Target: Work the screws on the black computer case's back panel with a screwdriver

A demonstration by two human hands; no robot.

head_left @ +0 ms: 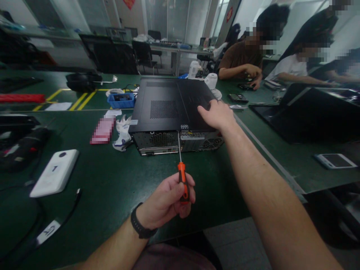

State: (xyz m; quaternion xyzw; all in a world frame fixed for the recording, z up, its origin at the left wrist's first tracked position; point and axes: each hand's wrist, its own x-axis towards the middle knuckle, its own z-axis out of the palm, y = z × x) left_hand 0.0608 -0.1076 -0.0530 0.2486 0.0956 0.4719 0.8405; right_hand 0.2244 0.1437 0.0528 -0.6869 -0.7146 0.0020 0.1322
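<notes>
A black computer case (165, 90) lies flat on the green table (112, 210), its rear panel facing me. My left hand (171, 193) is closed around the orange and black handle of a screwdriver (182, 176). The screwdriver's shaft points away from me, and its tip meets the upper edge of the rear panel near the middle. Whether it sits in a screw is too small to tell. My right hand (219, 113) rests on the right side of the case's top cover, palm down with the thumb spread out.
Left of the case are a crumpled white glove (123, 133), a pink packet (103, 129) and a blue bin (121, 100). A white power bank (56, 172) and a cable (74, 204) lie nearer. To the right are a laptop (309, 112) and a phone (334, 161); people sit beyond.
</notes>
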